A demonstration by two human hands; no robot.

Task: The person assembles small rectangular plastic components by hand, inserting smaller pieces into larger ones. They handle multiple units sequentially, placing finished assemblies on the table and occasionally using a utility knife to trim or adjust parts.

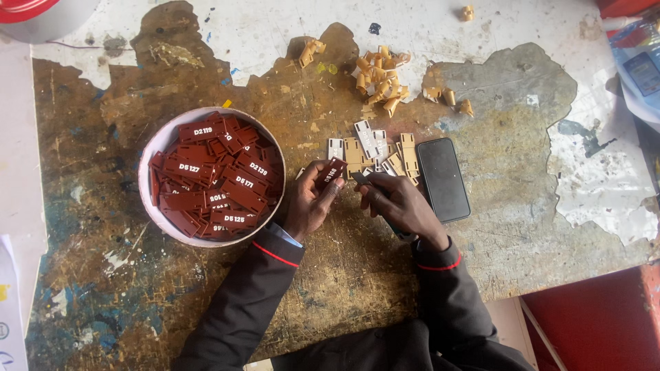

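My dark sleeves (254,302), edged with a thin red line at the cuffs, come up from the bottom edge and meet over the worn, paint-flaked table (344,275). My left hand (311,203) is turned palm-in, wrist bent slightly, its fingers (323,180) closed around a small dark red tag (331,173) with white markings, thumb on one side and fingertips on the other. My right hand (402,206) lies just beside it, knuckles up, its fingers curled shut on a dark-handled tool (368,182) whose tip points at the tag's edge; the handle end shows under my wrist.

To the left of my left fingers sits a round white bowl (155,148) heaped with more red tags (216,178). Just past my fingertips lies a cluster of tan and white backing pieces (375,151), and right of my right fingers a black phone (443,178) lies flat, screen dark. Farther off, beyond the cluster, is a scatter of curled tan peelings (381,79).
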